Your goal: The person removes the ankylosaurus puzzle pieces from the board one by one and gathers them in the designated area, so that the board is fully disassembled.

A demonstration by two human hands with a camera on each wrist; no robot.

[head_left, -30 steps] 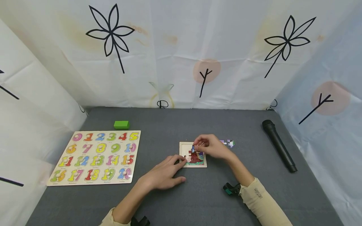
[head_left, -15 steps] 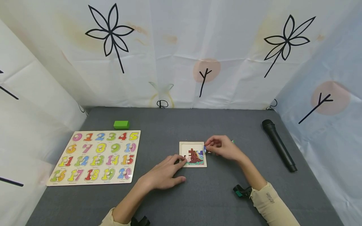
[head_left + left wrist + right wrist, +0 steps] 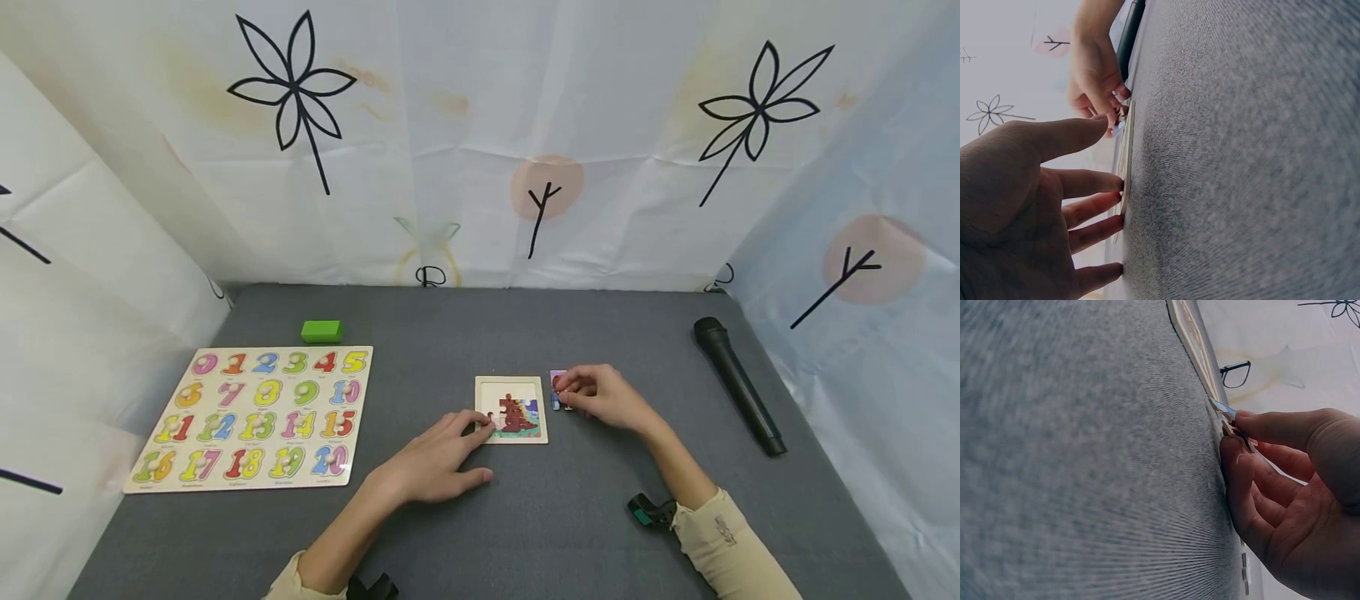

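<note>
A small jigsaw tray (image 3: 483,388) with a pale wooden rim lies mid-table, a brown dinosaur picture partly filled in with pieces at its lower right. My left hand (image 3: 431,462) rests at the tray's lower left, fingertips touching its edge and thumb spread away. Just right of the tray, my right hand (image 3: 603,396) pinches a jigsaw piece (image 3: 1239,435) between thumb and fingers, low over the cloth. Part of a purple and blue piece (image 3: 556,402) shows by its fingertips in the head view. The fingers hide most of what is held.
A number puzzle board (image 3: 251,417) lies at the left, with a green block (image 3: 322,332) behind it. A black microphone (image 3: 738,387) lies at the right. In the right wrist view, another loose piece (image 3: 1245,575) is seen edge-on beyond the hand. White printed curtains surround the table.
My right hand has moved from above the tray to the right of it, taking a blue piece out of the picture area. The left hand has stayed in place.
</note>
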